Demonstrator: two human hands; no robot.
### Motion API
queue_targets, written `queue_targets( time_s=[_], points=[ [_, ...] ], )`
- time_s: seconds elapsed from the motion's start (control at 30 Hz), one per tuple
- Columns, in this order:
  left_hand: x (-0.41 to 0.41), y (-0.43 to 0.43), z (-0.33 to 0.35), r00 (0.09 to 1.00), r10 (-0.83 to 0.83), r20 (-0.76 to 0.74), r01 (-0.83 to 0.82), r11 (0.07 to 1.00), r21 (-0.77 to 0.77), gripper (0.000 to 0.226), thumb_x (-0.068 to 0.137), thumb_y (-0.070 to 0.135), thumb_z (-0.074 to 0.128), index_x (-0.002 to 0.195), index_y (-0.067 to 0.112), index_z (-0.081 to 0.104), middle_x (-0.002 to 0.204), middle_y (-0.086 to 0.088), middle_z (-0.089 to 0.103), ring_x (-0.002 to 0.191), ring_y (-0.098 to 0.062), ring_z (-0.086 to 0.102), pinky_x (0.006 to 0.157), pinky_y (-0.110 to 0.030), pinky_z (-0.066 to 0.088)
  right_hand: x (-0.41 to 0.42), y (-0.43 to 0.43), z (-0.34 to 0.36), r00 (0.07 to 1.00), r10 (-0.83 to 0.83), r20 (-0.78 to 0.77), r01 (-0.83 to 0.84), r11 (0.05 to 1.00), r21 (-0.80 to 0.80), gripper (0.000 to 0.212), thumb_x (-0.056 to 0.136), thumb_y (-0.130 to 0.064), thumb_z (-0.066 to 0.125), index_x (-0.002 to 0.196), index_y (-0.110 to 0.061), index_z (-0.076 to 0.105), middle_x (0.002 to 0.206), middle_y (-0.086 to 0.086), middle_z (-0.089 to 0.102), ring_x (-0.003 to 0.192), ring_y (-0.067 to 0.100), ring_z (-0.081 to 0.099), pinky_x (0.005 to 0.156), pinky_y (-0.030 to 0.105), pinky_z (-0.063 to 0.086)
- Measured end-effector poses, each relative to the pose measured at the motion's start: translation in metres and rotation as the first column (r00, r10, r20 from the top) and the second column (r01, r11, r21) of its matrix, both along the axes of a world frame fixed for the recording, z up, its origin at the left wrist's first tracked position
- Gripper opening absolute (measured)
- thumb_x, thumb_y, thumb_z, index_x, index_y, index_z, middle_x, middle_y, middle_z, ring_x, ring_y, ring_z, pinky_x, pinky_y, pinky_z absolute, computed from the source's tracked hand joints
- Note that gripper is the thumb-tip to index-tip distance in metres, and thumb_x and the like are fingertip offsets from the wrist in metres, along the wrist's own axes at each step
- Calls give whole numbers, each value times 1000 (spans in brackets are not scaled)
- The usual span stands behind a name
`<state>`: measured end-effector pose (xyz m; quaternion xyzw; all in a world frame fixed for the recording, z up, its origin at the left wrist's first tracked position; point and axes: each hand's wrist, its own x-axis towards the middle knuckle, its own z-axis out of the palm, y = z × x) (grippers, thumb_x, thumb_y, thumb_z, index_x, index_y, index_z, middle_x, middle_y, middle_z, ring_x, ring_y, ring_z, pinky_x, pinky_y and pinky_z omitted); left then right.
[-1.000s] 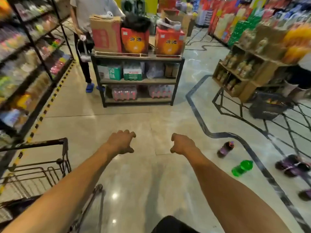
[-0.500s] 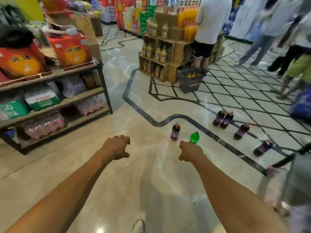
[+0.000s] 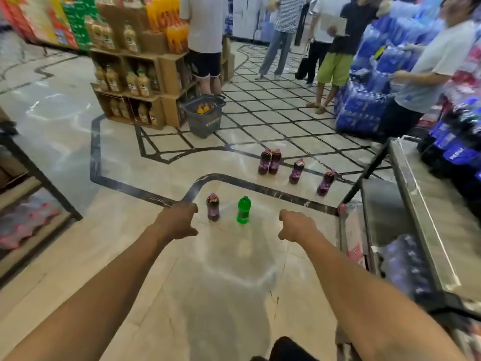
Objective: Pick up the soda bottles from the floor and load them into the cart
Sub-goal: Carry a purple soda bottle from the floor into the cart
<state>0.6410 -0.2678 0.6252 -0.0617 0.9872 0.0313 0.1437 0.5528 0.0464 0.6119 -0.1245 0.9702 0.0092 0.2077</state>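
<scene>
Purple soda fills 5 of the 6 bottles standing upright on the marble floor (image 3: 125, 183). Nearest the camera, a near purple bottle (image 3: 213, 207) and a green bottle (image 3: 244, 210) stand side by side, not touching, in the gap between the 2 hands. Farther back and to the right, a pair of purple bottles (image 3: 269, 162) stands pressed together, then a middle purple bottle (image 3: 296, 171) and a rightmost purple bottle (image 3: 326, 183), each on its own. Their labels are too blurred to read.

The left hand (image 3: 179, 222) hangs palm down just left of the near purple bottle, fingers loosely curled and holding nothing. The right hand (image 3: 295, 226) hangs the same way right of the green bottle, also holding nothing. Both sets of fingertips curl under and are mostly hidden.

The cart (image 3: 406, 178) sits at the right edge, smeared by blur and cut off by the frame. Only a dark bar and pale metal sides can be made out, and what it holds cannot be told.

A grey basket (image 3: 203, 123) with orange bottles inside stands beside a crate display (image 3: 166, 82). The people beyond are cut off at the top.
</scene>
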Motion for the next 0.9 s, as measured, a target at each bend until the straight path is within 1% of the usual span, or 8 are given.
queue_targets(
  time_s=[0.07, 0.2, 0.37, 0.47, 0.5, 0.63, 0.73, 0.9],
  points=[
    [-22, 1, -5, 997, -79, 5, 79, 997, -22, 75, 81, 50, 79, 143, 24, 46, 142, -3, 57, 126, -26, 57, 98, -38, 51, -8, 5, -4, 999, -31, -21, 31, 1000, 0, 51, 93, -32, 70, 138, -21, 49, 133, 6, 61, 120, 29, 57, 89, 38, 47],
    [-72, 12, -12, 986, -165, 14, 166, 986, -30, 71, 84, 48, 75, 143, 26, 43, 142, -3, 53, 124, -27, 56, 94, -39, 49, -30, 11, -9, 995, -65, -78, 64, 998, -16, 51, 94, -31, 69, 140, -21, 50, 132, 7, 61, 119, 29, 58, 92, 39, 48],
    [-126, 25, -16, 978, -209, 6, 208, 978, 3, 70, 87, 44, 73, 145, 21, 42, 142, -6, 52, 127, -28, 53, 95, -38, 47, -78, 16, -16, 993, -113, -24, 113, 994, -11, 54, 95, -32, 69, 143, -20, 47, 133, 8, 59, 121, 29, 56, 94, 40, 48],
    [-156, 22, -17, 977, -215, 2, 215, 976, -31, 57, 91, 43, 66, 140, 20, 47, 138, -6, 54, 123, -28, 55, 94, -38, 47, -116, 14, -20, 992, -127, 10, 128, 991, -31, 55, 94, -32, 69, 143, -19, 47, 134, 8, 59, 122, 29, 56, 95, 41, 48],
    [-162, 18, -16, 979, -202, 8, 202, 979, -36, 57, 91, 45, 67, 139, 20, 49, 138, -5, 55, 123, -27, 55, 94, -38, 47, -125, 11, -20, 992, -123, 23, 124, 992, -33, 56, 93, -32, 70, 143, -19, 47, 135, 7, 59, 123, 29, 56, 96, 41, 48],
    [-211, 0, -13, 987, -154, 49, 157, 985, -75, 70, 86, 52, 73, 144, 27, 43, 139, 0, 54, 123, -26, 55, 95, -39, 47, -181, 6, -22, 992, -125, 27, 127, 990, -65, 57, 92, -31, 71, 144, -21, 49, 141, 6, 58, 129, 28, 54, 102, 42, 49],
    [-242, -9, -18, 989, -128, 73, 133, 988, -71, 75, 86, 52, 73, 148, 30, 39, 140, 0, 54, 123, -26, 55, 94, -38, 47, -216, 0, -24, 992, -124, 25, 125, 989, -73, 57, 91, -32, 72, 143, -22, 50, 145, 6, 56, 132, 28, 53, 102, 41, 48],
    [-291, -16, -29, 985, -148, 87, 155, 985, -79, 72, 86, 52, 73, 145, 26, 41, 140, -1, 53, 124, -25, 55, 97, -39, 48, -261, -6, -32, 991, -123, 54, 126, 991, -55, 55, 91, -29, 72, 140, -20, 51, 141, 6, 58, 128, 28, 54, 101, 41, 48]
  ],
)
